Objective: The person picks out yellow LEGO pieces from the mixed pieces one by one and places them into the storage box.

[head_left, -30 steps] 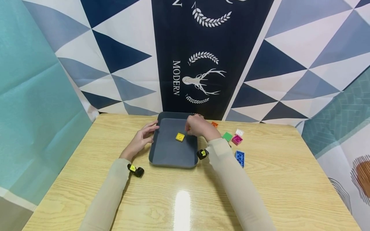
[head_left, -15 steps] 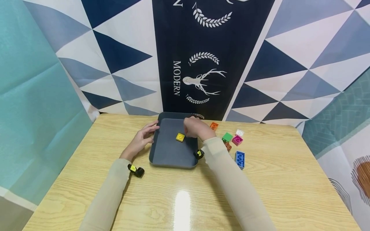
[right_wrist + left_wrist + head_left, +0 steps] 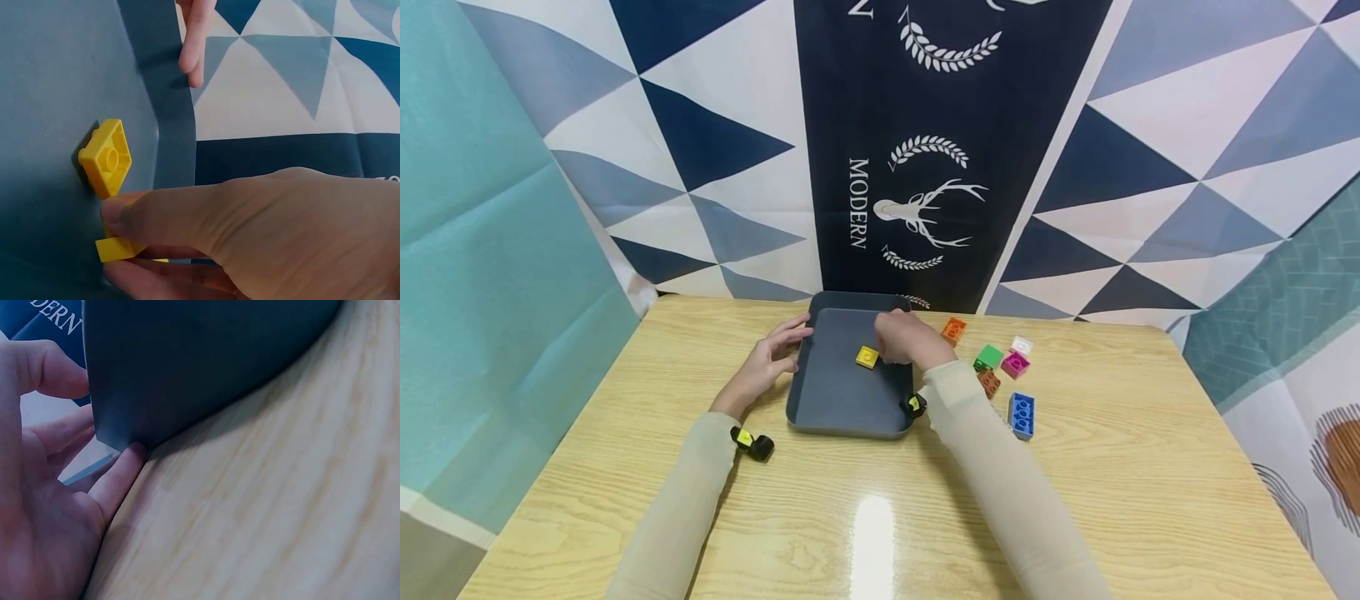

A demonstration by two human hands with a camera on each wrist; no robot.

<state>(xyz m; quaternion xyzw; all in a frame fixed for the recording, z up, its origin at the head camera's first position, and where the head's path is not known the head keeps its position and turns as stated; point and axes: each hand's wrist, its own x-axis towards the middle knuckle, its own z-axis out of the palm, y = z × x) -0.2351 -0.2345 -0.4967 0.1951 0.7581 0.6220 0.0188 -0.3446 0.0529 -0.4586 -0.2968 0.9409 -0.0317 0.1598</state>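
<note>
A grey tray (image 3: 842, 408) lies on the table, with a small square yellow toy brick (image 3: 867, 357) on its floor. In the right wrist view this brick (image 3: 107, 159) has its hollow underside showing. My right hand (image 3: 910, 337) is over the tray's right part, its thumb and fingers pinching a second yellow brick (image 3: 115, 249). Most of that piece is hidden behind the fingers, close beside the loose one. My left hand (image 3: 766, 362) rests its extended fingers against the tray's left side; the left wrist view shows fingertips (image 3: 136, 450) at the tray wall.
Right of the tray lie loose bricks: orange (image 3: 954, 331), green (image 3: 989, 357), brown (image 3: 989, 383), white (image 3: 1022, 344), magenta (image 3: 1016, 363) and a longer blue one (image 3: 1022, 415). A patterned cloth (image 3: 737, 167) hangs behind the table's (image 3: 790, 517) back edge.
My right hand has shifted slightly left and nearer, toward the loose yellow brick, uncovering the orange and brown bricks beside the forearm. The left hand and tray have stayed put.
</note>
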